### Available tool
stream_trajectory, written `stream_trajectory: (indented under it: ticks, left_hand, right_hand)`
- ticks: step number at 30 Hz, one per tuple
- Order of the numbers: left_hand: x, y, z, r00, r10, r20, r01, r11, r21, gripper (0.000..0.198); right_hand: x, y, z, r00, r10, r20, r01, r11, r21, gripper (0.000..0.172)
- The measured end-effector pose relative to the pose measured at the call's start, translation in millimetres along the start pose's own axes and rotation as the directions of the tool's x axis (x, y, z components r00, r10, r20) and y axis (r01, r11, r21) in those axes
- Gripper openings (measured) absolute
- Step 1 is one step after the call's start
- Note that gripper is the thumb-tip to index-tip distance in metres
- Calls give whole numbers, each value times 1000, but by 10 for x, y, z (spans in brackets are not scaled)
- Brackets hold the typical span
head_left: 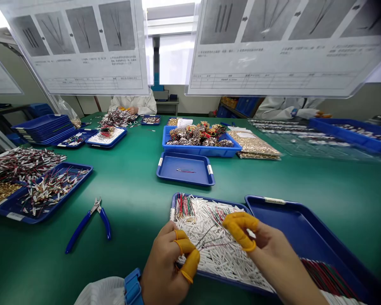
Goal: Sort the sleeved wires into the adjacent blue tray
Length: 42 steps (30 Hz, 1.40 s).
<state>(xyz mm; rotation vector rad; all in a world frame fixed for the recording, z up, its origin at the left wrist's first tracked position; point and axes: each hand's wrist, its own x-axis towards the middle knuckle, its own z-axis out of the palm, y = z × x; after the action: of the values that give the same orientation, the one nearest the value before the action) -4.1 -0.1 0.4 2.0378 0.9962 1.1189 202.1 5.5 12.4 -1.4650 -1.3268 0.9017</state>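
Note:
My left hand (169,264), with yellow finger cots, is pinched on a few thin coloured wires (209,242) over a blue tray (178,201) heaped with white sleeved wires (216,254). My right hand (260,250), also in yellow cots, pinches a white sleeved piece (250,233) at the wires' other end. Both hands hover just above the heap. A bunch of red and green wires (184,206) lies at the tray's far left corner.
Blue-handled cutters (92,220) lie on the green table to the left. An empty blue tray (305,237) sits right, a small tray (186,169) ahead, filled trays (41,190) left. Two people in white sit across. Instruction sheets (273,46) hang overhead.

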Motion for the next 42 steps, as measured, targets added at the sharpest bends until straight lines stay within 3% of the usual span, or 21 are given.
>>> stream_trajectory:
  ticks: [3,6,8,10,13,15,18,23,26,29,31,34,39,42]
  left_hand:
    - [-1,-5,1,1000,5,-20,-5,1000,-9,16]
    - [16,48,-2,999,54,1,-54,995,-82,19]
    - [28,86,-7,997,80,10,-78,988,-132,22]
    - [32,101,-15,996,86,2,-85,982,-171,23]
    - [23,65,-25,998,49,-28,-54,982,-182,23]
    - [13,17,-30,999,-2,-51,-6,990,-143,22]
    - [1,-39,-34,996,-55,-77,48,995,-90,19]
    - [18,22,-35,997,2,-80,-14,989,-150,19]
    - [38,104,-38,998,26,-61,-38,976,-214,26]
    - [38,121,-51,998,16,-67,-31,971,-237,30]
    - [29,89,-60,994,-21,-105,-3,976,-219,26]
    - [20,31,-60,986,-82,-146,56,983,-173,19]
    - [13,16,-35,982,-113,-154,94,988,-122,14]
    - [0,19,-19,980,-118,-157,102,989,-107,12]
  right_hand:
    - [-64,-138,115,986,-4,165,-3,999,41,20]
    - [-101,-171,222,981,-60,183,48,996,69,21]
    - [-92,-101,211,988,-98,116,97,995,19,19]
    - [-64,8,127,990,-138,-22,135,986,-97,15]
    - [-28,128,-34,972,-126,-200,88,978,-189,17]
    - [-34,126,-68,988,-43,-149,26,993,-113,20]
    - [-94,18,44,995,58,78,-60,998,15,19]
    - [-167,-167,240,970,38,242,-71,989,128,17]
    - [-112,-148,153,972,-18,235,0,997,77,18]
    - [-16,-29,-29,993,-92,77,103,982,-160,18]
    - [30,60,-126,992,-120,43,127,906,-404,15]
    - [21,120,-124,989,-76,130,143,738,-659,12]
    - [-133,0,163,995,26,95,73,452,-889,8]
    - [-207,-61,285,989,-15,150,146,337,-930,12]
